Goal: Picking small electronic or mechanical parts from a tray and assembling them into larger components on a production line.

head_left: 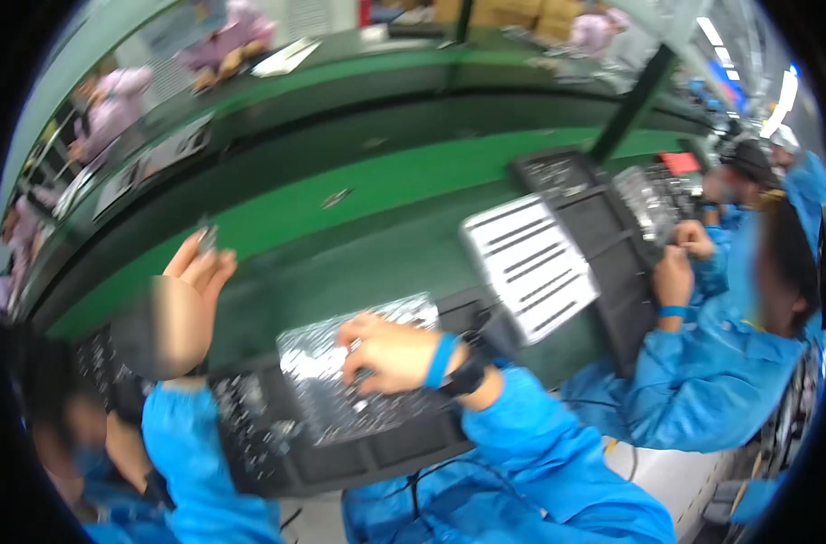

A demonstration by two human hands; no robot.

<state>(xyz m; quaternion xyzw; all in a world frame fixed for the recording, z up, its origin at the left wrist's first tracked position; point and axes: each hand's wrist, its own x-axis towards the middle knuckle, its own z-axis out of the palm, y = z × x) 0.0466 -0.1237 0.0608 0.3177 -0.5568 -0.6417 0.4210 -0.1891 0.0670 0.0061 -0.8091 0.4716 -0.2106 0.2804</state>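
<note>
My left hand point(195, 295) is raised at the left, past the near trays. Its fingertips hold a small dark grey part point(208, 239), too small and blurred to name. My right hand point(390, 354), with a blue band and a black strap at the wrist, rests over a clear plastic blister tray point(318, 410). The fingers curl down to the tray, and what they pinch, if anything, cannot be made out. Small shiny pieces lie in the tray's pockets. Under and beside it are black trays point(340, 464) with scattered small pieces.
A white slotted tray point(531, 267) leans on black trays point(603, 227) to the right. A small metallic piece point(337, 198) lies on the green belt point(413, 172). A co-worker in blue point(703, 381) handles parts at the right; another person sits close on the left point(77, 435).
</note>
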